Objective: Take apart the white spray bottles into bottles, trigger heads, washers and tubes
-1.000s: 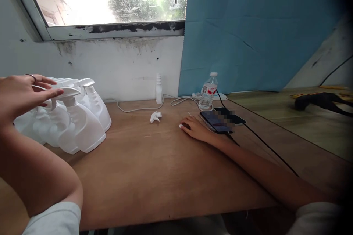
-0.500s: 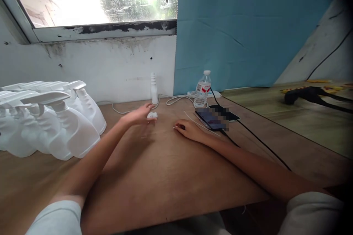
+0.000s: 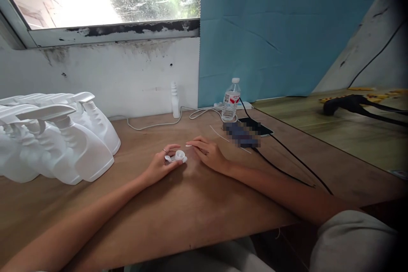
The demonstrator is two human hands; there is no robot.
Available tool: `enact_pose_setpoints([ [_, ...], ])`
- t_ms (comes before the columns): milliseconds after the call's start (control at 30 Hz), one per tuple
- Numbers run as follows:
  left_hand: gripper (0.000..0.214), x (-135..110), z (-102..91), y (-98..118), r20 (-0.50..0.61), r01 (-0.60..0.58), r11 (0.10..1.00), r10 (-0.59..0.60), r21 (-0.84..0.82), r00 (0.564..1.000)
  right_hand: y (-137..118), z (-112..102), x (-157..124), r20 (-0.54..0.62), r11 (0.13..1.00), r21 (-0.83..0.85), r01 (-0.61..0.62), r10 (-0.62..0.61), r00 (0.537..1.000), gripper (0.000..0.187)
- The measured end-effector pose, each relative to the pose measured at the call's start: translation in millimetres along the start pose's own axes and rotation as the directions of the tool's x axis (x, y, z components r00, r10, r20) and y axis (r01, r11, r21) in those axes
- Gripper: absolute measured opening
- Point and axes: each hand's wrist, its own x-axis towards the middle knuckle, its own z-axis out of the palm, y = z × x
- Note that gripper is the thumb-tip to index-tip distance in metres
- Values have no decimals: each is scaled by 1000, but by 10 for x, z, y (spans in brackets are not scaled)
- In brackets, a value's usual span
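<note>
My left hand is closed around a small white plastic piece, round and cup-like with side tabs, which lies between its thumb and fingers low over the table. Just to the right, my right hand pinches a thin white sliver at its fingertips, pointed toward the cup-like piece. A narrow gap separates the two. What exactly the sliver is, I cannot make out.
Several white spray-bottle-shaped plastic containers crowd the left side. A slim white bottle stands by the wall. Right of centre are a water bottle, two phones, one blurred, and cables across the brown table.
My left hand has taken up the white cup-like piece and drawn it nearer to me. My right hand has moved left, bringing its sliver close to it.
</note>
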Motion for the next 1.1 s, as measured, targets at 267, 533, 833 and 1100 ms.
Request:
enact_pose_setpoints([
  [267, 46, -184, 11, 115, 43, 60, 983, -53, -176, 998, -228, 11, -15, 239, 918, -56, 392, -369, 898, 41],
  [533, 24, -177, 36, 52, -50, -23, 997, 27, 79, 998, -215, -7, -16, 272, 955, 77, 286, -296, 916, 37],
  [833, 21, -158, -43, 17, 50, -158, 958, 150, 239, 987, -244, 17, 3, 324, 967, 96, 238, -256, 911, 39],
  [1100, 21, -160, -22, -32, -3, -145, 961, 150, 236, 989, -339, 120, -56, 317, 976, 2, 217, -207, 926, 39],
])
